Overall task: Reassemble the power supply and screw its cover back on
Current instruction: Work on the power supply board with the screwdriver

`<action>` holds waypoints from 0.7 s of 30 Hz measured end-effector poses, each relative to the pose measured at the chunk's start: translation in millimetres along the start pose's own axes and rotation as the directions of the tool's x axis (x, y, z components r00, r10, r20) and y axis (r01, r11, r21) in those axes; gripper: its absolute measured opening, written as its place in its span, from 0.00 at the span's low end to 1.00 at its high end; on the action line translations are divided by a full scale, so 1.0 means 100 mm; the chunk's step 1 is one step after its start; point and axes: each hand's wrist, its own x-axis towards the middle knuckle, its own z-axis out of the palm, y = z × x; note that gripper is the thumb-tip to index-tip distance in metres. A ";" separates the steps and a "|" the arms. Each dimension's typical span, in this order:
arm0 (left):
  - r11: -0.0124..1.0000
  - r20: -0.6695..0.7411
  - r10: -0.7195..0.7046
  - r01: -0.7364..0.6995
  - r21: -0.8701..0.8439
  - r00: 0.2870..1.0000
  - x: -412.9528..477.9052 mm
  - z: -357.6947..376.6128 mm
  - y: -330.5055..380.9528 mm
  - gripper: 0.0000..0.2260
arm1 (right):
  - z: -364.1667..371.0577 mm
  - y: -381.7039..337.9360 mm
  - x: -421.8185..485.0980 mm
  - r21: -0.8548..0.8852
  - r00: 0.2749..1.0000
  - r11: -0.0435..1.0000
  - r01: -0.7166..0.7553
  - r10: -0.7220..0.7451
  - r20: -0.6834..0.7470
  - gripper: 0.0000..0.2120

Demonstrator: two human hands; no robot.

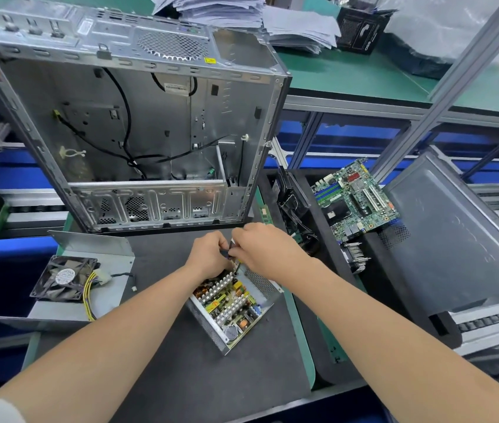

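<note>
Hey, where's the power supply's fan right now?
In the head view the fan is on the left, resting on the grey metal cover, left of the open power supply and in front of the empty computer case.

I cannot read any text here: the round label (65,276) on the fan (56,296) and the white sticker (175,87) and yellow sticker (209,60) on the computer case (59,41) are blurred.

A near dark-matted, green-edged bench (181,377), a far green-topped bench (348,77) bearing stacked white papers (287,22), grey aluminium framing (467,56) at right.
</note>
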 end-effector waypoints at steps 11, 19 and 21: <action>0.987 0.014 0.087 -0.088 0.132 0.996 0.04 0.03 0.01 0.10 | -0.12 -0.06 -0.14 0.004 0.992 0.993 0.119 -0.119 0.044 0.10; 0.990 0.092 -0.004 -0.009 0.141 0.996 0.06 -0.01 0.03 0.13 | -0.06 -0.04 -0.10 -0.122 0.953 0.949 0.289 -0.274 0.129 0.17; 0.996 0.089 -0.048 0.040 0.085 0.995 0.06 -0.01 0.03 0.14 | -0.01 -0.02 -0.06 -0.101 0.978 0.974 0.203 -0.196 0.075 0.15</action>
